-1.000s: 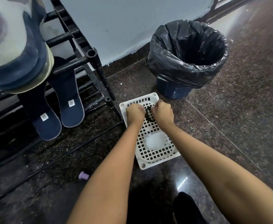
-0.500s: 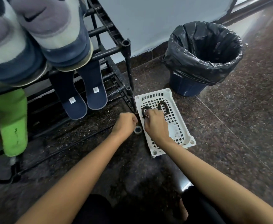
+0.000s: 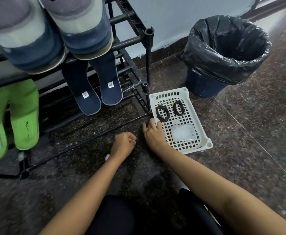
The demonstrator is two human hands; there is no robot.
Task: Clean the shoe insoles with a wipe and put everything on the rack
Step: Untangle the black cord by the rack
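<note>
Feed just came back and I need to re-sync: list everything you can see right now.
rack: one, black, left, against the wall
sneakers: two, grey, white and navy, rack's top tier
navy insoles: two, leaning on the rack below the sneakers
green insoles: two, far left on the rack
tray: one, white, on the floor right of the rack
lace coils: two, black, tray's far end
packet: one, pale, see-through, tray's near end
bin: one, dark blue, black bag, beyond the tray
lilac thing: one, small, by the left wrist
left hand: fist, on the floor
right hand: fingers relaxed, at the tray's near left rim
</note>
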